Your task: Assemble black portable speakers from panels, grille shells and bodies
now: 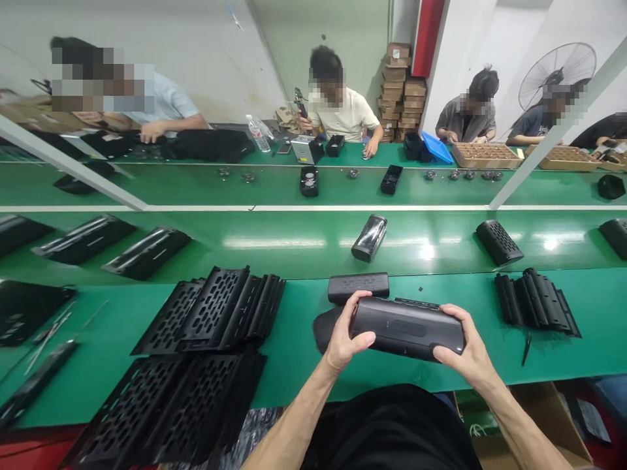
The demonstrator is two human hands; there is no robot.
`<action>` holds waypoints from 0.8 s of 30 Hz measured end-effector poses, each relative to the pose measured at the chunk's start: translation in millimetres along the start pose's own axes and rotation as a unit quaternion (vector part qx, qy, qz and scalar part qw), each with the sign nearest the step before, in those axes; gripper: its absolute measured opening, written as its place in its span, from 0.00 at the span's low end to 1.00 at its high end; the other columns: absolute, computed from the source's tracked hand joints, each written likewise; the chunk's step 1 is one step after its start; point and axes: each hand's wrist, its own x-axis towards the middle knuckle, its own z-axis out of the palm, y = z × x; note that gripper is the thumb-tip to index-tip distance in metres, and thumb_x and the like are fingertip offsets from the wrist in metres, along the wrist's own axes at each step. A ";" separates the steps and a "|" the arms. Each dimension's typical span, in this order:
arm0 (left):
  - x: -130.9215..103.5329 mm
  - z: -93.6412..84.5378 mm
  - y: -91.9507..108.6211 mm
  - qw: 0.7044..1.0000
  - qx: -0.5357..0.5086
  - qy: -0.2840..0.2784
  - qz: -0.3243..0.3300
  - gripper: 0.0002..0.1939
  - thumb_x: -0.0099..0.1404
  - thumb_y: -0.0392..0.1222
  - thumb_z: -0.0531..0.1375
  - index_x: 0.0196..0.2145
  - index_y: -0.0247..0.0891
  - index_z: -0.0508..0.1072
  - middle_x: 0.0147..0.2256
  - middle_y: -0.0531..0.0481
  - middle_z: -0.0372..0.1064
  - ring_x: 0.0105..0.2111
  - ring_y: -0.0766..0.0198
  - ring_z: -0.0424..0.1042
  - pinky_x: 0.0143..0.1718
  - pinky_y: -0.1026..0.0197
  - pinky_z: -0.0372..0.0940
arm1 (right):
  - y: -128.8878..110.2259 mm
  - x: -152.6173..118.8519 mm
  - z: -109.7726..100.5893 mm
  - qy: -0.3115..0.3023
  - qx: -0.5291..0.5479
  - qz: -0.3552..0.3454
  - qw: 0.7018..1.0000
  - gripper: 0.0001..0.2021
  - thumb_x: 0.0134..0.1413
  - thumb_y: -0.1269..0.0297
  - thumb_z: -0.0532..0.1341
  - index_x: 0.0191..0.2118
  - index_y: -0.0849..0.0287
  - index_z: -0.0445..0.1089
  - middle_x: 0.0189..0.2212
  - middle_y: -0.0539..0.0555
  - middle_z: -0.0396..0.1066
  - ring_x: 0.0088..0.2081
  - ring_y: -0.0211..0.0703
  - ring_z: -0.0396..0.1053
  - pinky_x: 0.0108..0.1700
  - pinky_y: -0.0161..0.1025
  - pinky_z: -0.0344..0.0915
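Between my two hands is a long black plastic speaker housing point(409, 328), held level above the green bench. My left hand point(345, 333) grips its left end, thumb on the near face and fingers over the top. At the right end my right hand point(463, 343) clasps it the same way. Just behind lies another black housing point(358, 287) with an oblong pattern on its face. A dark rounded piece point(326, 326) rests on the bench beside my left hand, partly hidden by it.
Stacked perforated black panels point(215, 310) cover the bench at left. More black panels point(536, 303) lie at right, near a small dark tool point(526, 349). A green conveyor point(274, 251) carries several housings. A long black screwdriver-like tool point(39, 385) lies far left. Several people sit opposite.
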 end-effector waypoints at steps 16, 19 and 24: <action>-59.3 -17.6 -37.4 0.986 -0.018 -0.112 -0.122 0.57 0.52 0.63 0.70 0.71 0.44 0.49 0.71 0.39 0.48 0.65 0.37 0.57 0.67 0.42 0.51 | -11.4 -54.9 -11.4 -0.136 0.098 0.173 0.970 0.44 0.47 0.45 0.73 0.65 0.49 0.54 0.64 0.60 0.61 0.59 0.60 0.66 0.56 0.49 0.67; -74.4 -9.4 -37.7 0.985 -0.020 -0.083 -0.148 0.51 0.53 0.62 0.69 0.68 0.46 0.54 0.68 0.41 0.54 0.61 0.39 0.62 0.63 0.44 0.55 | -9.6 -67.6 -9.7 -0.137 0.106 0.205 0.963 0.44 0.45 0.45 0.73 0.64 0.51 0.55 0.64 0.61 0.61 0.61 0.62 0.64 0.56 0.49 0.67; -87.5 6.2 -35.7 0.982 -0.040 -0.025 -0.181 0.47 0.51 0.61 0.69 0.64 0.45 0.59 0.62 0.43 0.61 0.56 0.42 0.65 0.58 0.48 0.60 | -1.9 -74.5 -4.7 -0.127 0.105 0.219 0.962 0.43 0.46 0.45 0.72 0.64 0.52 0.56 0.63 0.62 0.62 0.59 0.63 0.65 0.56 0.50 0.67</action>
